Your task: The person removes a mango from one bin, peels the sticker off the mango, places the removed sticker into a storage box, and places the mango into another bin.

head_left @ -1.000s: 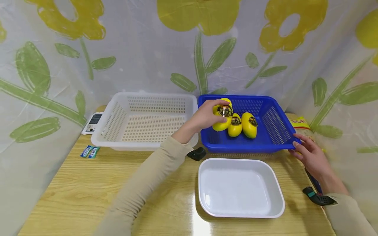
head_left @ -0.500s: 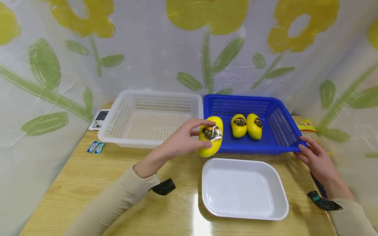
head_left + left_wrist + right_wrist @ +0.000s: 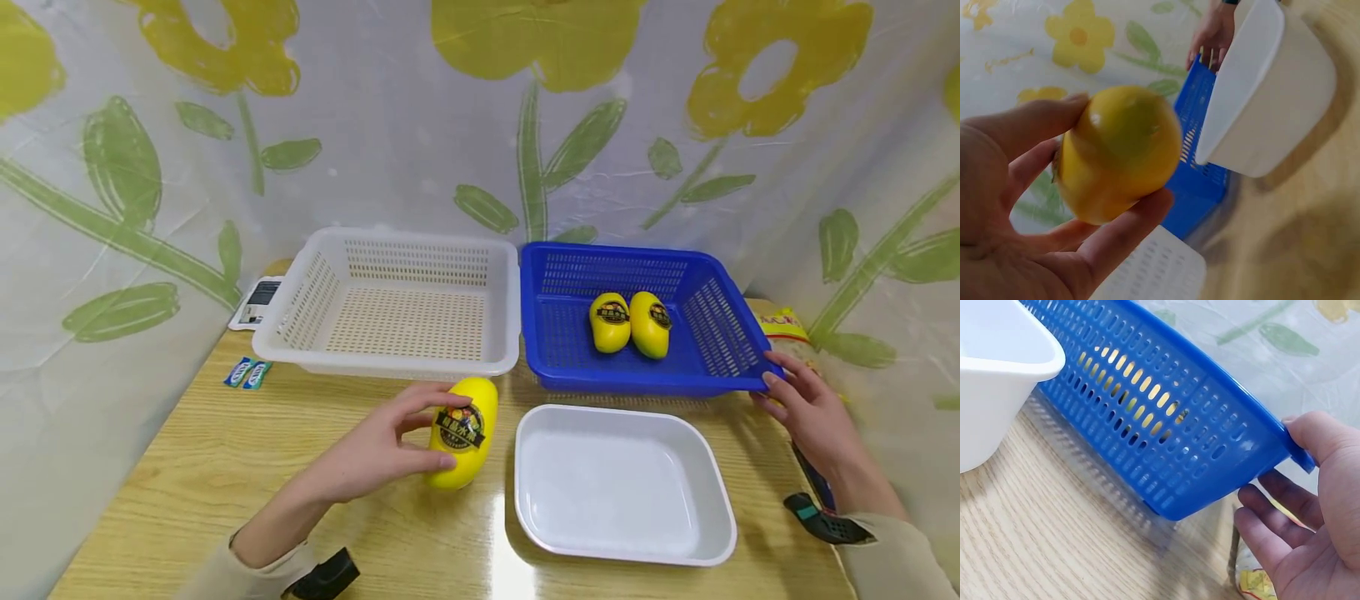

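Mango (image 3: 463,433) moved out of blue basket (image 3: 622,384), two mangoes (image 3: 649,327) inside

Yellow fruit (image 3: 468,460) — black label (image 3: 459,428), blue basket (image 3: 573,346), white basket (image 3: 405,323), white tray (image 3: 622,487), yellow-flowered curtain (image 3: 375,142)

A flowered curtain (image 3: 390,125) backs a wood-grain table (image 3: 195,458).

Right basket (image 3: 630,385): two mangoes (image 3: 650,327) inside | left basket (image 3: 405,367) just beside | tray (image 3: 622,483) before right basket
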`<state>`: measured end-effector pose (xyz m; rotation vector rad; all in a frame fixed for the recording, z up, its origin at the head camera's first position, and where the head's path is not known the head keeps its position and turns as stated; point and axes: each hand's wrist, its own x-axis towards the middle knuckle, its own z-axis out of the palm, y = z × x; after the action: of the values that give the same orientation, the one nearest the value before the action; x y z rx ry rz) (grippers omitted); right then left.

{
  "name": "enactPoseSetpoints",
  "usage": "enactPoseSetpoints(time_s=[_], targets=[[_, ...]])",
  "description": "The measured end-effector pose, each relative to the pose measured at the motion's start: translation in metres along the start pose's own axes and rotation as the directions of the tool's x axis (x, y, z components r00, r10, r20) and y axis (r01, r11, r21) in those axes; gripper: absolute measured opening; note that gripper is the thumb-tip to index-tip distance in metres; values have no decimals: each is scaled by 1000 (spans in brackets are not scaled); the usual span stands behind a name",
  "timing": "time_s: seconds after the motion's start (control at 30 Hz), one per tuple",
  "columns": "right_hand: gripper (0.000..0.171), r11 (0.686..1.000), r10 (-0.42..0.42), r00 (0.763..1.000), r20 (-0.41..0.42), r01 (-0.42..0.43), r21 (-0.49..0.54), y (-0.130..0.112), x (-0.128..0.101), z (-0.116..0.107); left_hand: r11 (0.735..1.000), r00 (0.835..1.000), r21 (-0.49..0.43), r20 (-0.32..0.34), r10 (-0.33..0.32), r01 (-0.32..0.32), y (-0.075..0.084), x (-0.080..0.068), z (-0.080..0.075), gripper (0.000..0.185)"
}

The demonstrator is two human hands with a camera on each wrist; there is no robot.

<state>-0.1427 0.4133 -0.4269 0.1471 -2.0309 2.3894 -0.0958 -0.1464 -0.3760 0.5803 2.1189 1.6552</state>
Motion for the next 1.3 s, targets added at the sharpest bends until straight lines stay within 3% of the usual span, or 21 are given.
enactPoseSetpoints(time_s=[0.17,0.33,0.53,0.6,0.83,1.07,1.3], targets=[[37,1000,-1,1000,-4,1,-3,-1,-2,1,999,998,1,45,-46,46,-18,-26,6,51],[37,1000,1,1000,-9,-1,-12,0,-5,0,996,995,9,37,-89,88,-38,-33,12,51],[37,1000,2,1000,-16,-3,-23,0,-5,-1,995,998,82,-32,-53,55,-56,-24,14,53],[37,1000,2,1000,-12,-3,-21,0,-5,-1,990,997,126,-52,-50,56,-60,-20,14,53],[36,1000,1,1000,-4,-1,-10,-3,-4,-1,988,995,142,-81,-54,65,-64,2,19,52],[35,1000,23,1000,1,-23,-13,-5,-3,-2,953,984,296,-180,-13,67,-64,20,20,52],[33,996,40,999,-2,-40,-82,-6,0,-4,972,986,220,-162,-50,86,-62,24,17,49]])
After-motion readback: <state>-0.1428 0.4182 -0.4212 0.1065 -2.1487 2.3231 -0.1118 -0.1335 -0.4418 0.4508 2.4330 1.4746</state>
